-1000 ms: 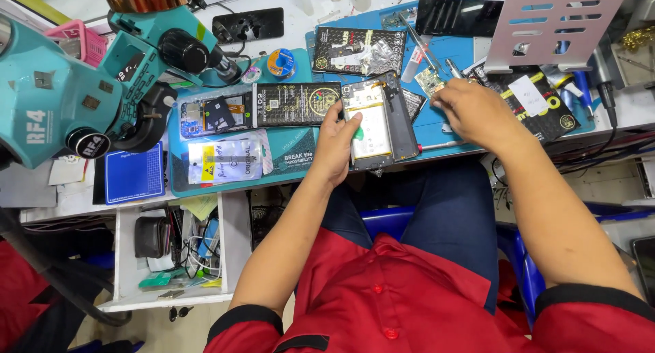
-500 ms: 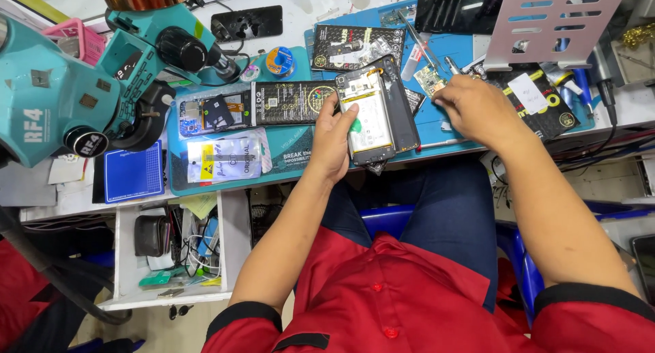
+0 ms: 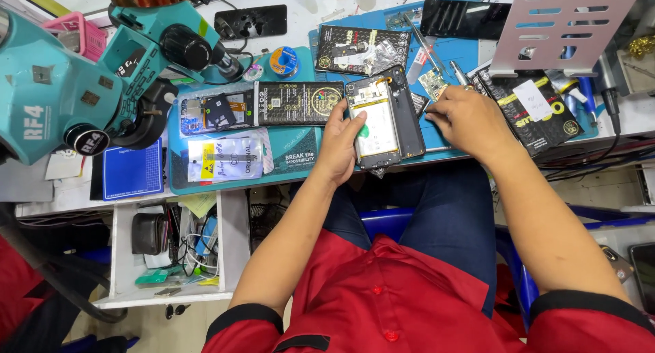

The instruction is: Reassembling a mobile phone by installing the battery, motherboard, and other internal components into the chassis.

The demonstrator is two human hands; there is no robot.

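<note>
- We are steadying the opened phone (image 3: 383, 117) on the counter's blue mat (image 3: 232, 179), left hand (image 3: 339, 145) curled around its edge.
- Right hand (image 3: 469, 121) is resting closed beside it; contents unclear.
- Next likely calls for fine fingertip work inside.

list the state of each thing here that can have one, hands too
Black smartphone with its back cover off: open, lying on the mat, insides exposed.
Left hand: gripping the phone's left edge.
Right hand: palm down beside the phone, contents hidden.
White drawer under the bench: pulled open, cluttered.
Teal microscope: swung aside.
</note>
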